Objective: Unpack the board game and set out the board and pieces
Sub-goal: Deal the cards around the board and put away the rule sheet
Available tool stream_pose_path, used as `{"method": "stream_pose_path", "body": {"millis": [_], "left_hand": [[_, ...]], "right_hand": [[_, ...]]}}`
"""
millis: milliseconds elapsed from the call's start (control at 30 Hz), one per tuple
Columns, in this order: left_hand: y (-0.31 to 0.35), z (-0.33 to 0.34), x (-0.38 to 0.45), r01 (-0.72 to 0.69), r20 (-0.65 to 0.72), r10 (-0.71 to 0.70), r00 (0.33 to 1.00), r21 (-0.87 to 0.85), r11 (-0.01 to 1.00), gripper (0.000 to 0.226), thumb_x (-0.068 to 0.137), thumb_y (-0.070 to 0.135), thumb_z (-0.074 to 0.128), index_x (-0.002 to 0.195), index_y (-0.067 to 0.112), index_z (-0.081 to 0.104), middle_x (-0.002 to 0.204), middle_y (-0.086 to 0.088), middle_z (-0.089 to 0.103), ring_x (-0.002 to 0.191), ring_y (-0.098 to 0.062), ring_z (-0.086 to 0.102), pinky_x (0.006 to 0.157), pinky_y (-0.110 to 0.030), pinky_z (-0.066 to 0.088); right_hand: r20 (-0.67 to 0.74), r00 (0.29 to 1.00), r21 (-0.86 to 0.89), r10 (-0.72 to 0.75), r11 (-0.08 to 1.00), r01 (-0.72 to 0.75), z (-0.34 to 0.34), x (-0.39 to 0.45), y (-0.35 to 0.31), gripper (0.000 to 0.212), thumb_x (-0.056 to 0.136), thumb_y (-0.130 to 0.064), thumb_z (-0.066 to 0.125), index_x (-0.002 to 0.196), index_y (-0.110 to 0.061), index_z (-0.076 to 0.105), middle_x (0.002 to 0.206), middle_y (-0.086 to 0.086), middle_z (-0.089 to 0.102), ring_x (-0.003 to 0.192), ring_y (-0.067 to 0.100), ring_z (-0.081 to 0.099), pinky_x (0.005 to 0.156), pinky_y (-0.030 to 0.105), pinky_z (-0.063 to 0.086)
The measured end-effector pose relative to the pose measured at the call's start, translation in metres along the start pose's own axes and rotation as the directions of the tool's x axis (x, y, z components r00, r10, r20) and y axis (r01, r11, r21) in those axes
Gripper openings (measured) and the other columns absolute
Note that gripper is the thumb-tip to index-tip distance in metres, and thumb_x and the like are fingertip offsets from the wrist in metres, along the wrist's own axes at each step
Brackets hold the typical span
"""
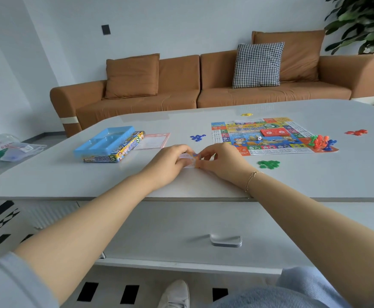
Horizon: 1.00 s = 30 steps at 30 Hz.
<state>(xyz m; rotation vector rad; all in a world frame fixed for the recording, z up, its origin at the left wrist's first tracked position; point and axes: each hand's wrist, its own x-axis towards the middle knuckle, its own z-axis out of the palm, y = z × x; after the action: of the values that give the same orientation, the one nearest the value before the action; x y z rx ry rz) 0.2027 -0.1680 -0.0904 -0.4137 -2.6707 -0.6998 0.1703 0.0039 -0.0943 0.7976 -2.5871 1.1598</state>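
Head view: both hands around thin, flat paper slips.

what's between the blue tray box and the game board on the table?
Head view: between box and board lie a pink-bordered sheet and a pile of blue chips.

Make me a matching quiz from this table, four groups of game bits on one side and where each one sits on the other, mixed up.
Things:
1. blue chips
2. green chips
3. red chips
4. yellow chips

Places:
A. beyond the board's far edge
B. right of the board
C. between the board and the pink-bordered sheet
D. near the board's front edge, right of the right hand

Pairs: 1-C, 2-D, 3-B, 4-A
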Motion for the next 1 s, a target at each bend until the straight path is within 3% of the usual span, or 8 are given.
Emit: {"method": "stream_pose_path", "body": {"millis": [100,267,500,667,800,900,1000], "left_hand": [[0.001,0.000,-0.002,0.018,-0.024,-0.018,1.000,-0.029,0.999,0.016,0.091,0.014,0.058,0.104,0.014,0.067,0.107,0.001,0.068,0.101,-0.015,0.059,0.088,-0.027,0.043],[0.002,-0.001,-0.007,0.089,-0.044,-0.096,0.994,-0.142,0.986,0.024,0.091,0.023,0.061,0.112,0.017,0.052,0.097,0.001,0.065,0.086,-0.015,0.062,0.078,-0.026,0.044],[-0.007,-0.009,-0.005,-0.042,0.072,0.025,0.997,0.241,0.970,0.015,0.097,0.018,0.049,0.106,0.008,0.056,0.109,-0.008,0.057,0.103,-0.024,0.051,0.086,-0.030,0.037],[-0.003,-0.006,-0.006,-0.050,0.156,-0.020,0.988,0.431,0.901,0.023,0.100,0.021,0.038,0.116,0.006,0.044,0.115,-0.013,0.045,0.102,-0.032,0.051,0.087,-0.043,0.041],[0.004,-0.011,-0.003,-0.026,0.220,-0.087,0.972,0.467,0.884,0.020,0.101,0.023,0.036,0.111,0.006,0.040,0.112,-0.013,0.039,0.092,-0.036,0.053,0.083,-0.045,0.042],[0.003,-0.010,-0.002,-0.010,0.226,-0.103,0.969,0.451,0.893,0.019,0.100,0.020,0.037,0.111,0.003,0.041,0.111,-0.013,0.039,0.090,-0.036,0.053,0.085,-0.047,0.042],[0.001,-0.004,0.000,-0.020,0.251,-0.097,0.963,0.425,0.905,0.036,0.099,0.013,0.039,0.133,0.005,0.035,0.119,-0.014,0.037,0.096,-0.036,0.053,0.087,-0.047,0.043]], "right_hand": [[0.002,0.999,-0.019,-0.034,0.999,0.034,0.002,0.001,0.002,0.015,0.081,-0.027,0.070,0.090,-0.015,0.074,0.079,-0.005,0.063,0.060,0.001,0.046,0.057,0.017,0.035],[0.000,0.999,-0.035,-0.054,0.998,0.054,0.002,0.001,0.001,0.013,0.082,-0.026,0.070,0.088,-0.014,0.073,0.081,-0.001,0.066,0.067,0.009,0.050,0.064,0.024,0.036],[-0.015,0.999,0.017,-0.035,0.999,0.035,0.003,0.003,0.004,0.011,0.080,-0.023,0.072,0.086,-0.013,0.071,0.076,-0.004,0.062,0.069,0.008,0.052,0.060,0.017,0.038],[-0.001,0.998,0.014,-0.060,0.998,0.060,0.003,0.001,0.001,0.012,0.079,-0.021,0.073,0.088,-0.012,0.073,0.076,-0.003,0.063,0.063,0.002,0.050,0.059,0.013,0.037],[-0.049,0.999,-0.027,-0.014,1.000,0.012,0.003,0.001,0.004,0.018,0.080,-0.028,0.072,0.092,-0.015,0.074,0.079,0.001,0.065,0.069,0.012,0.052,0.058,0.021,0.034],[-0.023,1.000,-0.125,0.006,0.992,-0.008,0.003,0.000,0.004,0.024,0.085,-0.030,0.064,0.075,-0.009,0.071,0.070,0.009,0.062,0.064,0.022,0.046,0.055,0.028,0.031],[0.053,0.994,-0.328,-0.092,0.939,0.104,0.007,-0.003,-0.002,0.035,0.092,-0.028,0.053,0.068,-0.004,0.060,0.073,0.013,0.047,0.069,0.029,0.042,0.061,0.031,0.028]]}}
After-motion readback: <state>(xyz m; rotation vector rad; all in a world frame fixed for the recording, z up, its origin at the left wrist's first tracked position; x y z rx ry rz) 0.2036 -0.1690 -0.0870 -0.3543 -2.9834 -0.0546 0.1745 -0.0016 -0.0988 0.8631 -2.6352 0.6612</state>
